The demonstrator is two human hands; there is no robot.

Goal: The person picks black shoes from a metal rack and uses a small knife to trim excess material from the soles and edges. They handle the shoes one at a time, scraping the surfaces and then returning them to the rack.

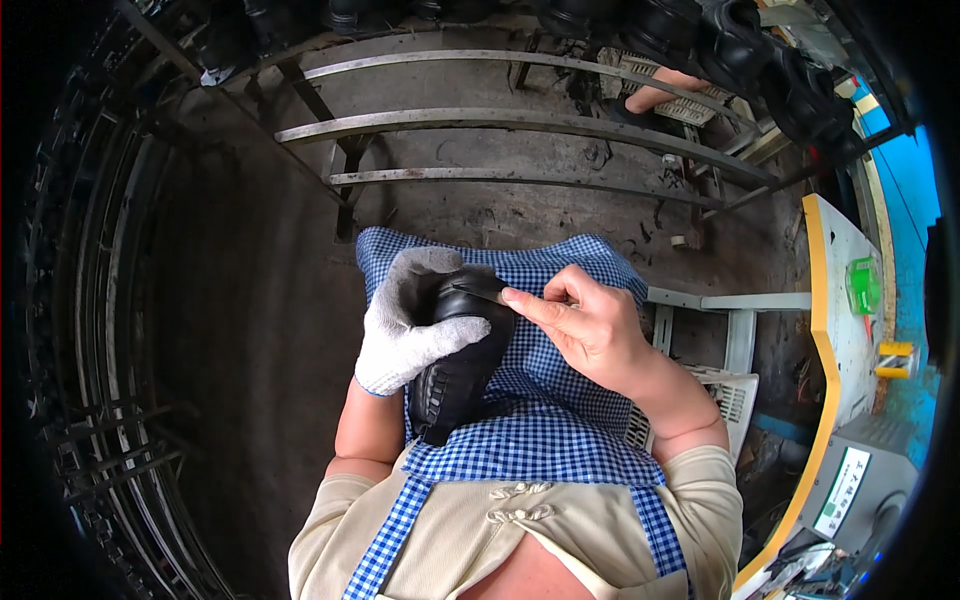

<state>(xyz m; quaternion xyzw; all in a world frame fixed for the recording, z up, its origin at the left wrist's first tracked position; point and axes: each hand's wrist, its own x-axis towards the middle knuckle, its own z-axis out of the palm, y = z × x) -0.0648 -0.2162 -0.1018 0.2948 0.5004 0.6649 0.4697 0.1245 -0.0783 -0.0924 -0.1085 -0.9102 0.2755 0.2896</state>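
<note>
A black shoe (462, 365) rests against the blue checked apron (545, 440) over my lap, its laced side turned to the left. My left hand (405, 325), in a pale grey knit glove, is wrapped round the shoe with the thumb across its upper. My bare right hand (590, 325) is at the shoe's far right edge, index finger stretched to it and the other fingers curled in. A thin dark sliver shows at that fingertip, lying along the shoe; its kind is too small to tell.
Metal rack rails (430, 118) cross in front, with black shoes (735, 45) on the rack above. A yellow-edged bench (822, 260) on the right bears a green tape roll (863, 286) and a grey machine (855, 480). Beside me is a white crate (735, 400). Another person's leg (665, 90) shows beyond the rails.
</note>
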